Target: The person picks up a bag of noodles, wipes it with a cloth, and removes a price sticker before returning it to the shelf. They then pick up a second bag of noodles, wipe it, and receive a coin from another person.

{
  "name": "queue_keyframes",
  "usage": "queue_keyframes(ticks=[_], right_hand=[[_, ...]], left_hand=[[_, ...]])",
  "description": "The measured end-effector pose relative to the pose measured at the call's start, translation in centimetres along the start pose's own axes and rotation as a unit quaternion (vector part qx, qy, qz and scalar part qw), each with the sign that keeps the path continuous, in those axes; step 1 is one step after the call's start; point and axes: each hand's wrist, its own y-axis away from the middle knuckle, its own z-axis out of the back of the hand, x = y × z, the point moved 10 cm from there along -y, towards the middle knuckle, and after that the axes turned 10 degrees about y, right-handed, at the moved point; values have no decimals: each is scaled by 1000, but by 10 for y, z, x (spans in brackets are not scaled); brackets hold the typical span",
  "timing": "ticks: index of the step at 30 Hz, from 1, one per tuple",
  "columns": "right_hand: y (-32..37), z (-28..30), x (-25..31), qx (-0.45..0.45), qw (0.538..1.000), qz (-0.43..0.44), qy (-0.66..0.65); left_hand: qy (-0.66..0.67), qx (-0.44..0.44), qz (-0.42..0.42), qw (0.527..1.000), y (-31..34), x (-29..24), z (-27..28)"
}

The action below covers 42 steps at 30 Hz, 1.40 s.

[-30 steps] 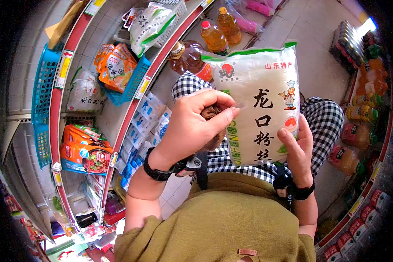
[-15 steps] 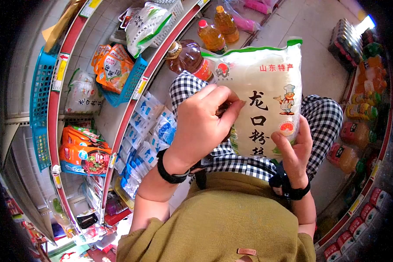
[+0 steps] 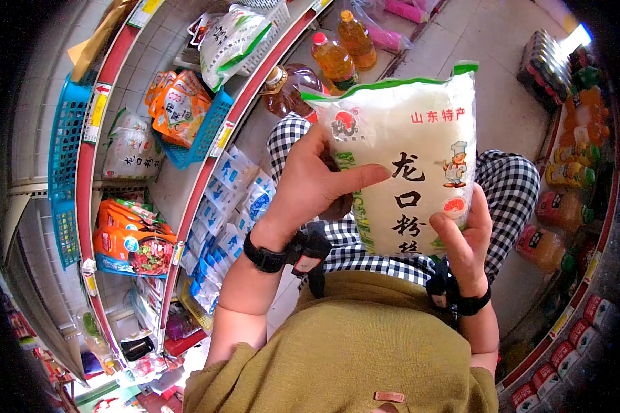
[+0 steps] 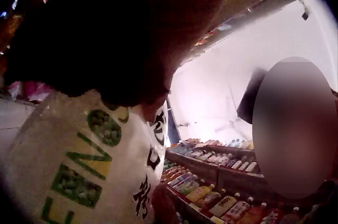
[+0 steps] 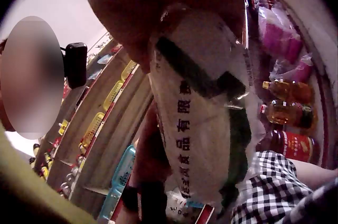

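Note:
A white bag of vermicelli point(image 3: 410, 158) with a green top edge and black Chinese print is held upright over my lap. My left hand point(image 3: 317, 182) grips its left edge, thumb across the front and fingers behind. My right hand point(image 3: 465, 237) holds the lower right corner, thumb on the front. The left wrist view shows the bag's front point(image 4: 95, 166) close up under the dark hand. In the right wrist view the back of the bag point(image 5: 198, 113) shows below the right hand.
Curved store shelves point(image 3: 207, 165) on the left hold orange packets in a blue basket point(image 3: 186, 110), blue-white sachets point(image 3: 231, 213) and more white bags point(image 3: 231, 38). Oil bottles point(image 3: 334, 58) stand on the floor ahead. Drink bottles point(image 3: 572, 172) line the right shelf.
My left hand went from pinching at the bag's front with curled fingers to gripping its left edge. The bag turned slightly and stayed at about the same height.

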Motion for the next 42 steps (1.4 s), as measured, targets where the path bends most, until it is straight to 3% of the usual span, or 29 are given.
queue_keyframes(ticks=[6,8,11,16,21,25,27,29,31,32,35,37,38,41,42], right_hand=[[-6,2,-10,-7,997,-53,-51],[-9,0,-18,37,995,-85,-36],[-17,-2,-14,25,998,-52,-26],[-20,3,-21,26,993,-95,-57],[-21,-1,-21,60,995,-76,-28],[-29,12,-31,48,994,-92,-24],[-32,18,-31,43,995,-85,-4],[-32,22,-35,42,995,-94,-5],[-31,22,-39,35,996,-84,-16],[-30,19,-40,45,995,-88,10],[-30,5,-34,59,996,-68,-21],[-29,3,-34,64,996,-67,-15],[-29,6,-31,47,996,-68,-21],[-28,17,-31,23,997,-70,-37],[-27,19,-30,28,997,-66,-20]], left_hand=[[-6,4,-34,999,2,-5,-2],[-12,8,-37,999,2,-6,-2],[-27,18,-37,999,3,-2,-3],[33,63,10,997,2,9,-7],[4,51,-37,998,-2,13,-5],[35,60,-6,998,-11,21,-7],[-71,-64,-84,992,-16,7,27],[-15,-119,-158,980,-15,-20,49],[61,-145,-221,963,-15,-43,52],[53,-113,-260,958,-17,-56,38],[-115,46,-317,940,-22,-62,-22],[-407,116,-367,828,-11,-54,-65],[-475,124,-367,790,-6,-48,-73],[-463,123,-356,802,-18,-33,-51],[-433,98,-344,827,-20,-42,-42]])
